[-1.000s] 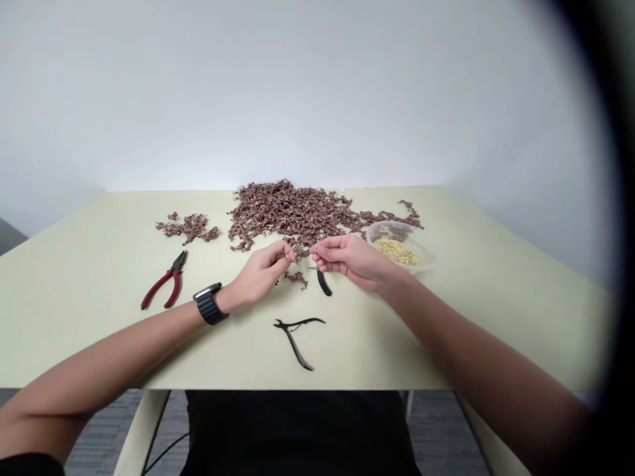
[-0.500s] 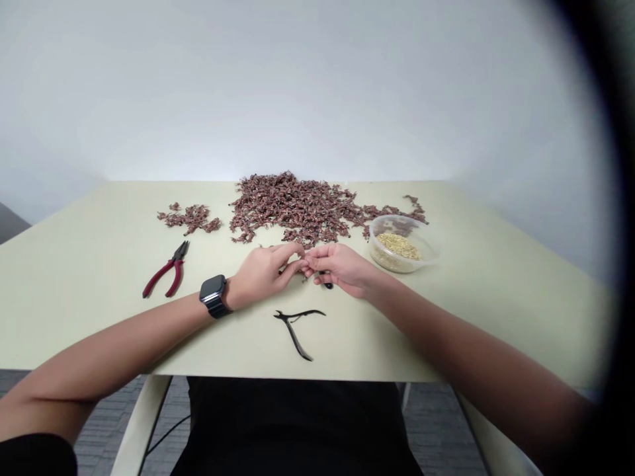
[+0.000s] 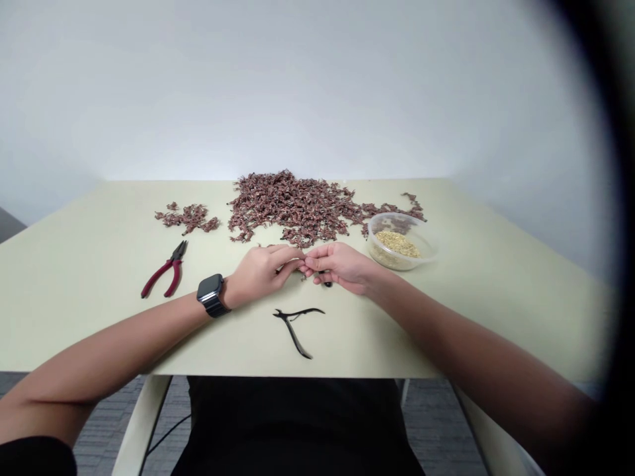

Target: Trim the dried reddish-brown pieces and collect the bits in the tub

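My left hand (image 3: 262, 270) and my right hand (image 3: 340, 266) meet fingertip to fingertip low over the pale green table (image 3: 74, 291), both pinched on a tiny piece too small to make out. A dark tool handle (image 3: 326, 280) pokes out under my right hand. Just behind the hands lies a big pile of small reddish-brown pieces (image 3: 297, 208). Black nippers (image 3: 296, 324) lie on the table in front of the hands. A black watch (image 3: 211, 295) is on my left wrist.
Red-handled pliers (image 3: 165, 272) lie at the left. A smaller heap of reddish-brown pieces (image 3: 187, 217) sits at the back left. A clear plastic bowl (image 3: 399, 248) with small yellowish bits stands to the right of my right hand. A white wall rises behind the table.
Both hands have dropped lower and closer together, from apart with a small gap to touching at the fingertips. The view has shifted a little downward.
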The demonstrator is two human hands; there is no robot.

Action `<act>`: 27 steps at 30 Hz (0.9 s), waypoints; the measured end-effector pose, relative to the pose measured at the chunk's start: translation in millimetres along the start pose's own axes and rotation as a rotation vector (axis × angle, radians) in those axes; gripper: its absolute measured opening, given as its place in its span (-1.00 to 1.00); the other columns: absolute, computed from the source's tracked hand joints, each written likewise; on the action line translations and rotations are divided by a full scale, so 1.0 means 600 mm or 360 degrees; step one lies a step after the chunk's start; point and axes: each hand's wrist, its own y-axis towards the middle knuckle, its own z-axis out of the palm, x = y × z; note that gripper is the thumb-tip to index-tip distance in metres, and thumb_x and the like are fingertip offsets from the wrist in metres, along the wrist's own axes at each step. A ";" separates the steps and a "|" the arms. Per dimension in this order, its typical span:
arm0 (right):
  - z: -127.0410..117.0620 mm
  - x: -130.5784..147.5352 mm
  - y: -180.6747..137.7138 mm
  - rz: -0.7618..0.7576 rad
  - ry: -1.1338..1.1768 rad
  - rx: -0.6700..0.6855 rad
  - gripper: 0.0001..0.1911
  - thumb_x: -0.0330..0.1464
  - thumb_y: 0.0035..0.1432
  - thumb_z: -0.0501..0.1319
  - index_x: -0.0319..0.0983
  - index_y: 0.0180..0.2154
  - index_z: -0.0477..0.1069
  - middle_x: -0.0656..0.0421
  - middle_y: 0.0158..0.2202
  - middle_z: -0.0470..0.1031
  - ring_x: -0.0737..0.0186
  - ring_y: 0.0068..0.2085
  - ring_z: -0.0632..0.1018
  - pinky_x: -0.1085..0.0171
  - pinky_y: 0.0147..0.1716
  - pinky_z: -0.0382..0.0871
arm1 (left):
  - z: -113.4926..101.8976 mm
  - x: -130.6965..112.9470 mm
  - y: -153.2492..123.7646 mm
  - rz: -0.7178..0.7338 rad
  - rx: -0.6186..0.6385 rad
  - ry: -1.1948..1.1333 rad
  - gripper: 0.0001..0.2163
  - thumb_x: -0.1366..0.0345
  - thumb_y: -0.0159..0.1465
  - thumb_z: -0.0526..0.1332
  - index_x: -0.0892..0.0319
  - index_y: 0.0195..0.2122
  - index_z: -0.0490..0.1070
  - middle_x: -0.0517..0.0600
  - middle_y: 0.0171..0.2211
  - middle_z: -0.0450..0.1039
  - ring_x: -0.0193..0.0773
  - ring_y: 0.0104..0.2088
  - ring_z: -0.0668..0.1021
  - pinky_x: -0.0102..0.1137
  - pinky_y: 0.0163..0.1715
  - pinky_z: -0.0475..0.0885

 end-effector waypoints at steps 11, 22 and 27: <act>-0.003 0.001 -0.003 -0.0015 -0.0019 0.0109 -0.69 -0.24 -0.07 0.58 -0.31 -0.43 0.58 0.13 -0.38 0.56 0.35 -0.39 0.54 0.31 -0.33 0.49 | -0.004 -0.012 -0.003 0.0032 -0.0047 -0.0097 -0.81 0.33 0.46 0.11 0.14 -0.06 0.52 0.01 -0.22 0.63 -0.33 -0.33 0.56 -0.42 -0.28 0.39; -0.002 0.018 -0.012 -0.0227 0.0043 -0.0072 -0.72 -0.24 0.06 0.54 -0.29 -0.32 0.58 0.03 -0.13 0.64 0.20 -0.11 0.65 0.19 0.02 0.58 | 0.013 -0.008 0.018 -0.0920 -0.0039 -0.1563 -0.79 0.39 0.34 0.13 0.07 -0.02 0.23 -0.13 -0.30 0.23 -0.41 -0.43 0.34 -0.48 -0.43 0.34; -0.001 0.005 -0.006 -0.0204 0.0048 -0.0020 -0.69 -0.24 0.03 0.56 -0.28 -0.30 0.58 0.06 -0.21 0.65 0.17 -0.09 0.69 0.16 0.14 0.53 | 0.024 -0.016 0.016 -0.0832 -0.0072 -0.1643 -0.74 0.34 0.36 0.26 0.13 0.04 0.31 -0.05 -0.22 0.37 -0.34 -0.24 0.51 -0.35 -0.15 0.50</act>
